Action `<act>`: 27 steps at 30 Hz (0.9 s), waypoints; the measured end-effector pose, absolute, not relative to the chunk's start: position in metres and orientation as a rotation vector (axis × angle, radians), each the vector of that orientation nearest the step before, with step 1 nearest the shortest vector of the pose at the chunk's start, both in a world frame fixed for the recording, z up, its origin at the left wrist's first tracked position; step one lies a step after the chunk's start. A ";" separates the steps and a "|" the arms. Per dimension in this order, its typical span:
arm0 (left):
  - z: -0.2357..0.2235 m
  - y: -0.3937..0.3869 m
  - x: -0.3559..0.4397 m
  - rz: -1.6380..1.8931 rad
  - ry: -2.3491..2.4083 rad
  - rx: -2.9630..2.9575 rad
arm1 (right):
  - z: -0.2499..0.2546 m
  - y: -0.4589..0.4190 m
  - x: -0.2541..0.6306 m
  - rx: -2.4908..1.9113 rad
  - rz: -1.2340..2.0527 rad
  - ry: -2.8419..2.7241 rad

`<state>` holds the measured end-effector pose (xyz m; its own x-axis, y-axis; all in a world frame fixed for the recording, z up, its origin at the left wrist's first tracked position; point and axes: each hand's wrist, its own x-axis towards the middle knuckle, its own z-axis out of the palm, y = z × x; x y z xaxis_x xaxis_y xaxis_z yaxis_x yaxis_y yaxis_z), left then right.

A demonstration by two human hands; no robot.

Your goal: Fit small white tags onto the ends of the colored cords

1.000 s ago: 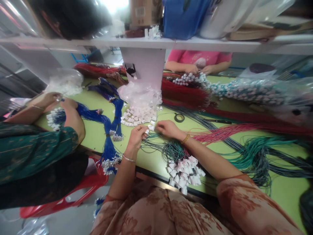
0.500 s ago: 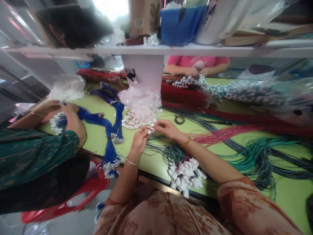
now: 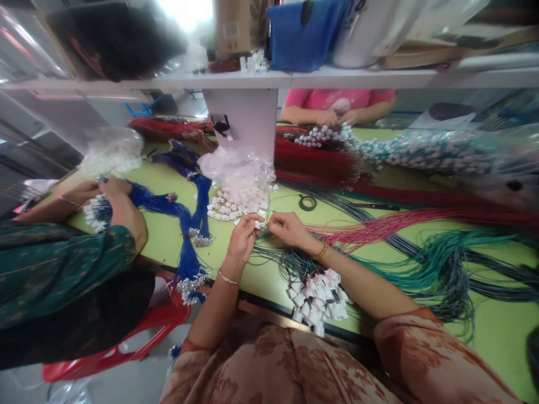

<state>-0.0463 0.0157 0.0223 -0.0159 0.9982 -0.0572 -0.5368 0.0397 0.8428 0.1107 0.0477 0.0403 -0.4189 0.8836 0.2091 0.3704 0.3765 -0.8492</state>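
On the far left of the green table [image 3: 168, 235], a neighbour's hands [image 3: 105, 196] gripped a bundle of blue wires [image 3: 168, 205] that trailed away to the right. Further right, the person's left hand [image 3: 243, 238] was pinched shut on a small white connector [image 3: 257, 224], held just above the table beside the pile of white connectors [image 3: 236, 205]. The right hand [image 3: 288, 230], fingers closed, held thin dark wires [image 3: 273, 252] at the connector; whether it touched the connector itself I cannot tell. The connector was too small to show which way it pointed. The wires' long axis ran from it down and right toward the capped bundle [image 3: 315, 294]. Compared with half a second earlier, both hands sat slightly lower and closer together.
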 end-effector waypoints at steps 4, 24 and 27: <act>0.018 0.015 -0.041 1.450 0.911 0.792 | 0.038 0.045 0.111 -1.084 0.933 -2.025; 0.009 0.014 -0.031 1.375 1.046 0.797 | 0.032 0.059 0.130 -1.006 0.846 -2.253; 0.015 0.014 -0.032 1.270 1.038 0.817 | 0.035 0.080 0.151 -1.232 0.815 -2.120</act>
